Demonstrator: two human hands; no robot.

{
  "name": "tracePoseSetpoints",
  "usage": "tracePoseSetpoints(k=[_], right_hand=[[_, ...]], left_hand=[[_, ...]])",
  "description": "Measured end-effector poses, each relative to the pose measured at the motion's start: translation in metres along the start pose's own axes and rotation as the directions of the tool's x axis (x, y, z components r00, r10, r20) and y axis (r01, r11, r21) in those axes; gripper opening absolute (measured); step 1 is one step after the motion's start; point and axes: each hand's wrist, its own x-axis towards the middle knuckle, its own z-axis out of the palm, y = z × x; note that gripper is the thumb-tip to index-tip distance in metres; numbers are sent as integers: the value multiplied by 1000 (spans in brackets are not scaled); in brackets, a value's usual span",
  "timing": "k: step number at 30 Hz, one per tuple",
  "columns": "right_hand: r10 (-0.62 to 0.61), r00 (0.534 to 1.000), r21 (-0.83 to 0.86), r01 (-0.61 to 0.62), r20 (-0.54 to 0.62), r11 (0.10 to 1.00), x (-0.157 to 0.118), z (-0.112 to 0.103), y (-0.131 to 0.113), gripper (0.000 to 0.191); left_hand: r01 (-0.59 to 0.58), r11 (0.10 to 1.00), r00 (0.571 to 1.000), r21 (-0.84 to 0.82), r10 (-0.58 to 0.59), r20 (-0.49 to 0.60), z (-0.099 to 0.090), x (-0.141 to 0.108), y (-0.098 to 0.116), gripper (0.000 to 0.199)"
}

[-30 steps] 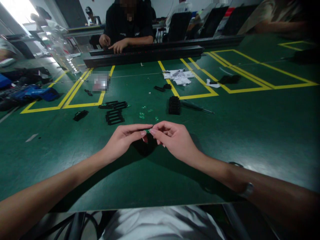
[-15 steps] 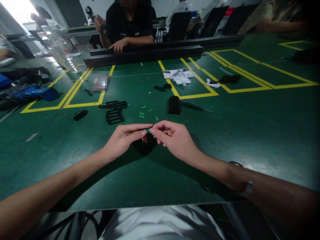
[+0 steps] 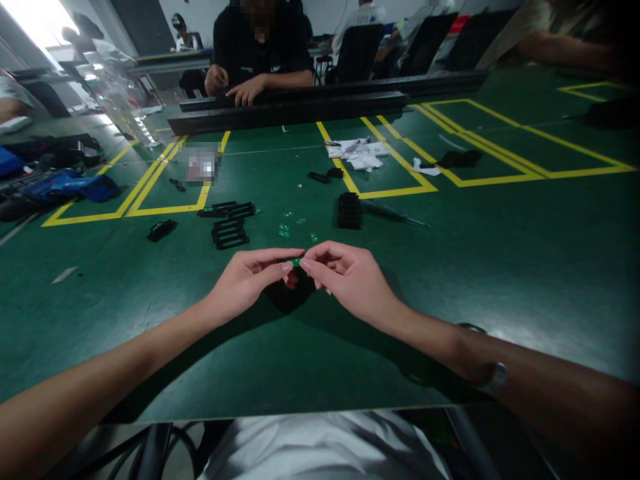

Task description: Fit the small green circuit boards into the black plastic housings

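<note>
Between the fingertips of both hands is a small green piece (image 3: 297, 263) that looks like a tiny circuit board, mostly covered by the thumbs. My left hand (image 3: 250, 277) pinches its left end, index finger stretched along the far side. At its right end, my right hand (image 3: 350, 277) grips it between thumb and curled fingers. Just beyond the fingers lie several loose green boards (image 3: 284, 231) on the green table (image 3: 240, 373). Black slotted frames (image 3: 230, 233) lie to the left of them, and a stack of black frames (image 3: 349, 211) to the right.
A screwdriver (image 3: 400, 215) lies beside the black stack. Farther back are crumpled white papers (image 3: 363, 153), a long black bar (image 3: 290, 110), and a clear bottle (image 3: 125, 107). Blue tools (image 3: 75, 187) lie at left. A co-worker (image 3: 260, 50) sits opposite, hands by the bar.
My hands stay almost in place, and slightly more of the green piece shows between the thumbs. The co-worker's raised hand has come down toward the black bar.
</note>
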Motion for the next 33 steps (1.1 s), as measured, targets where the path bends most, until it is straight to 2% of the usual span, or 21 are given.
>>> tracePoseSetpoints(k=[25, 33], right_hand=[[9, 1000, 12, -9, 5, 1000, 0, 2, 4, 9], [14, 998, 21, -15, 61, 1000, 0, 0, 4, 13]], left_hand=[[35, 997, 998, -69, -31, 48, -1, 1, -2, 31], [25, 999, 996, -34, -21, 91, -3, 0, -1, 36]])
